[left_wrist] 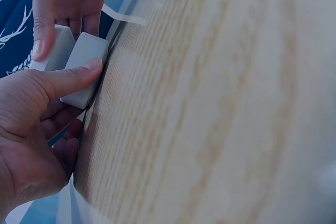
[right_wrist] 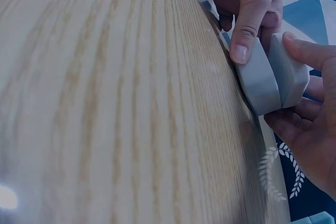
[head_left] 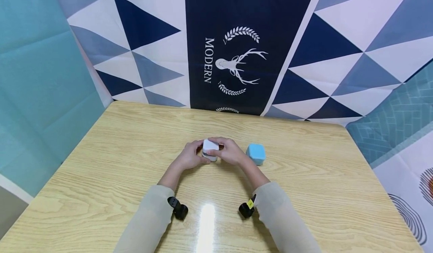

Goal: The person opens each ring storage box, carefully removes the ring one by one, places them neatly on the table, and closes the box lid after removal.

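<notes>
Between both hands, near the middle of the table, is a small white box in two stacked parts. My left hand (head_left: 190, 157) grips the lower part (right_wrist: 258, 80) close to the tabletop, its thumb on the near side. The upper part (right_wrist: 291, 72) is held by my right hand (head_left: 230, 151), with thumb and fingers on opposite sides. In the right wrist view the two parts meet at one end and stand slightly apart at the other, the upper one tilted. A light blue rounded box (head_left: 256, 154) stands on the table just beyond my right wrist.
The wood-grain table (head_left: 118, 170) reaches back to a patterned cloth (head_left: 152, 38) hanging behind it. A teal curtain (head_left: 40, 76) borders the left side. A bright light reflection lies on the table between my forearms.
</notes>
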{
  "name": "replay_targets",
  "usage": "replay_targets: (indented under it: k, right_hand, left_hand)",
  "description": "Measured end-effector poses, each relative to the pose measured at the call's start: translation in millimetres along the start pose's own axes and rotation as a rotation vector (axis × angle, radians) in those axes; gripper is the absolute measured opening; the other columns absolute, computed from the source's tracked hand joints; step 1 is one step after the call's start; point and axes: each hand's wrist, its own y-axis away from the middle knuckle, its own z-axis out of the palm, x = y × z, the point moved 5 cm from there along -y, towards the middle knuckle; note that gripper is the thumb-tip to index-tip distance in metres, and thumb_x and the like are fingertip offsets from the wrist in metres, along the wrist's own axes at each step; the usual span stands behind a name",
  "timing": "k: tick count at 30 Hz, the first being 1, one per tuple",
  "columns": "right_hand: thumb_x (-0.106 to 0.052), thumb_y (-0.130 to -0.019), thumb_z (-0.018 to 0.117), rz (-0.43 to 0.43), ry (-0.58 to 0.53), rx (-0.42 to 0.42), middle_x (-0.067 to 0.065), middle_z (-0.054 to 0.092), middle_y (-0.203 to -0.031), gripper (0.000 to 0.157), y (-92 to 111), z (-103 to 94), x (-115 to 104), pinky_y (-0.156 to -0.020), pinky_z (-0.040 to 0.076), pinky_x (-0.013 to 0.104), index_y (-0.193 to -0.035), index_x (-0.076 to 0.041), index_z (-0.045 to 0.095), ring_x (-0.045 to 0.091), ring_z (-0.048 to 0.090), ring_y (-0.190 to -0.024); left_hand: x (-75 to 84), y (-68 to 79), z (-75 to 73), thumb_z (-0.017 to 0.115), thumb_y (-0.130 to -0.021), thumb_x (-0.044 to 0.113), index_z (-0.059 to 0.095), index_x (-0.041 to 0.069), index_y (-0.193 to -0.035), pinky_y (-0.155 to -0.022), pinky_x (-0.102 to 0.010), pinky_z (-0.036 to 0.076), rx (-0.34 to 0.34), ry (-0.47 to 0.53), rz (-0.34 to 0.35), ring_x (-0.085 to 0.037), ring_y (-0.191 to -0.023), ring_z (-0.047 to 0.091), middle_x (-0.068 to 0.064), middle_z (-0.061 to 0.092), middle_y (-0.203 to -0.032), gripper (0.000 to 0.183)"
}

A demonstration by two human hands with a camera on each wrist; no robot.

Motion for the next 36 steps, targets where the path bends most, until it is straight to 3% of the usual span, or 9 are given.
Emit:
replay_targets:
  k: [11, 36]
  right_hand:
    - [-0.033, -0.086, 0.067, -0.004, -0.005, -0.003, 0.009, 0.053, -0.136, 0.053, -0.3, -1.1, -1.5, -0.094, 0.049, 0.038, -0.134, -0.014, 0.053, 0.024, 0.056, -0.116]
    - [-0.033, -0.086, 0.067, 0.017, -0.057, -0.005, 0.009, 0.054, -0.134, 0.052, -2.5, -1.2, 3.4, -0.087, 0.051, 0.035, -0.133, -0.016, 0.054, 0.026, 0.057, -0.114]
  left_hand:
    - [2.0, 2.5, -0.3, 0.077, -0.077, 0.020, 0.044, 0.007, -0.140, -0.110, -0.047, 0.032, 0.005, 0.002, -0.012, -0.033, -0.134, 0.035, -0.014, 0.049, -0.138, 0.072]
    - [1.5, 2.7, 0.4, 0.077, -0.077, 0.020, 0.044, 0.008, -0.140, -0.111, -0.047, 0.030, 0.002, 0.026, -0.023, -0.033, -0.135, 0.032, -0.013, 0.047, -0.140, 0.072]
